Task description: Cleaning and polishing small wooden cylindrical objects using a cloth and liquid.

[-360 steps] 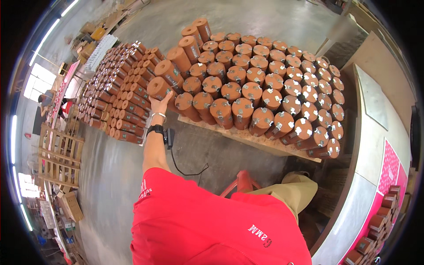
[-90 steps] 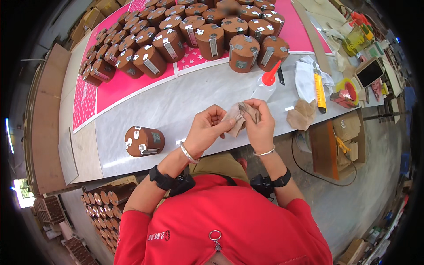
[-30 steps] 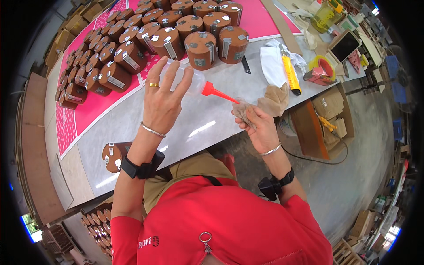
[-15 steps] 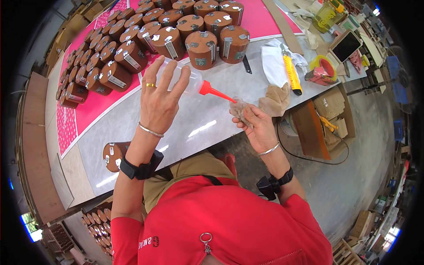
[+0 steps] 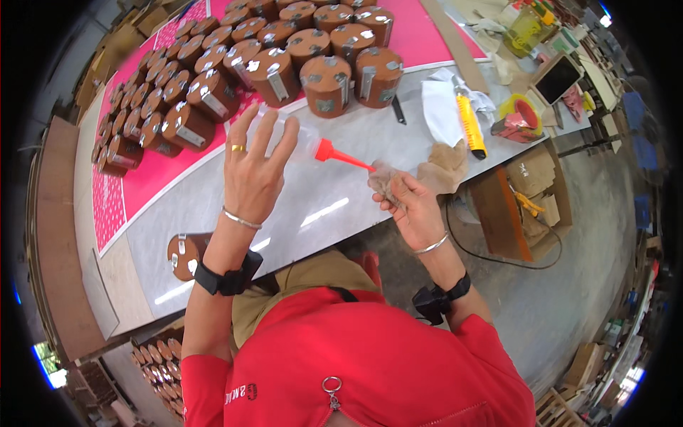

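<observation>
My left hand (image 5: 257, 167) is wrapped round a clear squeeze bottle (image 5: 304, 142) with a red nozzle (image 5: 343, 158). The bottle lies tipped over, its spout pointing right and slightly down. The nozzle's tip meets a crumpled greyish rag (image 5: 383, 179), which my right hand (image 5: 414, 206) pinches between thumb and fingers. Both hands are above the front part of the grey table (image 5: 313, 196). A single brown round box (image 5: 186, 255) with metal fittings lies to the left of my left forearm.
Rows of brown round boxes (image 5: 325, 85) with metal clasps cover a pink sheet (image 5: 160, 167) at the back left. A white cloth (image 5: 437, 103), a yellow utility knife (image 5: 469, 122), a beige cloth (image 5: 445, 165) and a red-yellow tape-wrapped container (image 5: 518, 119) lie at right. A carton (image 5: 498, 206) stands below the edge.
The left hand and bottle have shifted slightly left and down, and the bottle looks a little more level. The right hand stays nearly in place with the rag at the nozzle's tip.
</observation>
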`<act>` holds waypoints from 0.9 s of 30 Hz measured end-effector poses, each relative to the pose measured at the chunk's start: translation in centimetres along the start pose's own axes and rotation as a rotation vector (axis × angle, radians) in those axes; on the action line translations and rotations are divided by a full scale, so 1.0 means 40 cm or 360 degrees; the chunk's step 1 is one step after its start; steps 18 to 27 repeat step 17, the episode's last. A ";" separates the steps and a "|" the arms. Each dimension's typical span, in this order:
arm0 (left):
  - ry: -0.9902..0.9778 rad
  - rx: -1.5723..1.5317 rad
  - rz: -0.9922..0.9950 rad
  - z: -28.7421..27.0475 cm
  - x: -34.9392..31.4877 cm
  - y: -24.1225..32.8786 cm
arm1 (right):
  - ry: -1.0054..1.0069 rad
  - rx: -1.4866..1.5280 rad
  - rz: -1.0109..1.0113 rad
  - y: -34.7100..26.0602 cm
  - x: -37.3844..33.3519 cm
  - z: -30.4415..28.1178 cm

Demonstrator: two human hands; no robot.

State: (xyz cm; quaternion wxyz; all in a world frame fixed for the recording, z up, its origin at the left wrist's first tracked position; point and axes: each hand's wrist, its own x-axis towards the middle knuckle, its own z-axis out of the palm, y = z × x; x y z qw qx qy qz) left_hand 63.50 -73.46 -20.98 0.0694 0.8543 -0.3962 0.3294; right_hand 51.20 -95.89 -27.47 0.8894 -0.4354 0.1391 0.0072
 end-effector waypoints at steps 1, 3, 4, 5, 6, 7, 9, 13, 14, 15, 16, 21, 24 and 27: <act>0.0021 -0.0068 0.0002 0.014 0.010 0.004 | -0.0001 0.0090 -0.0012 -0.002 -0.001 -0.007; -0.0039 -0.0236 -0.0131 0.032 -0.009 0.013 | -0.0027 0.0230 0.0003 0.014 -0.006 -0.020; -0.0087 -0.0460 -0.0272 0.051 -0.014 0.031 | -0.0048 0.0278 -0.0031 0.018 -0.007 -0.030; -0.0155 -0.0681 -0.0395 0.065 -0.022 0.050 | -0.0097 0.0327 -0.0074 0.011 -0.012 -0.026; -0.0174 -0.0879 -0.0537 0.077 -0.035 0.061 | -0.0077 0.0331 -0.0049 0.002 -0.013 -0.007; -0.0209 -0.1094 -0.0663 0.097 -0.044 0.076 | -0.0107 0.0349 -0.0071 0.001 -0.011 -0.004; -0.0295 -0.1416 -0.0870 0.137 -0.076 0.092 | -0.0153 0.0232 -0.0164 0.002 -0.013 0.010; -0.0351 -0.1908 -0.1077 0.174 -0.091 0.115 | -0.0182 0.0167 -0.0193 0.011 -0.024 0.012; -0.0339 -0.1907 -0.1082 0.176 -0.095 0.106 | -0.0176 0.0153 -0.0140 0.019 -0.022 0.016; -0.0407 -0.1780 -0.1083 0.166 -0.110 0.096 | -0.0185 0.0141 -0.0057 0.030 -0.017 0.026; -0.0475 -0.1642 -0.1105 0.156 -0.134 0.081 | -0.0220 0.0138 -0.0007 0.040 -0.007 0.032; -0.0469 -0.1599 -0.1184 0.136 -0.173 0.063 | -0.0259 0.0012 -0.0007 0.051 0.005 0.031; -0.0469 -0.1599 -0.1184 0.136 -0.173 0.063 | -0.0259 0.0012 -0.0007 0.051 0.005 0.031; -0.0469 -0.1599 -0.1184 0.136 -0.173 0.063 | -0.0259 0.0012 -0.0007 0.051 0.005 0.031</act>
